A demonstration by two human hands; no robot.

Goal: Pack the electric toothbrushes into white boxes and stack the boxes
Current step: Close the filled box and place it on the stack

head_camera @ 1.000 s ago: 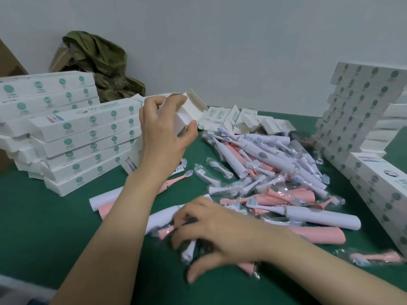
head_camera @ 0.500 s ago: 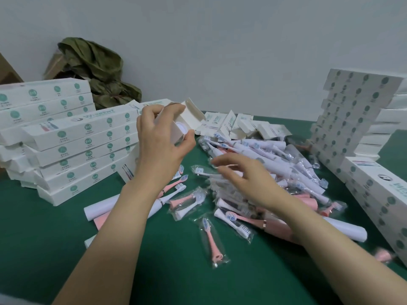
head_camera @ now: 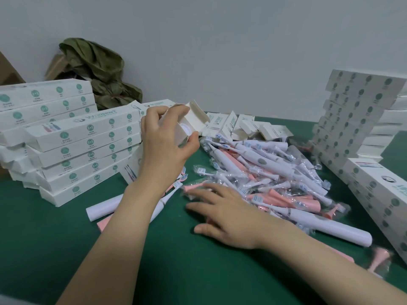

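Left of the toothbrush pile (head_camera: 275, 172), left hand (head_camera: 163, 144) is pinching a light, crushable white box (head_camera: 193, 119) at its open end. On the pile's near edge, right hand (head_camera: 229, 214) is resting fingers (head_camera: 201, 206) spread on slippery bags (head_camera: 211, 172); stiff handles (head_camera: 343, 232) probably grip easier.

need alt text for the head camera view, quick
A person's left hand holds an open white box above a green table while the right hand lies flat at the edge of a pile of pink and white electric toothbrushes and bagged brush heads. Stacks of white boxes stand at left and right.
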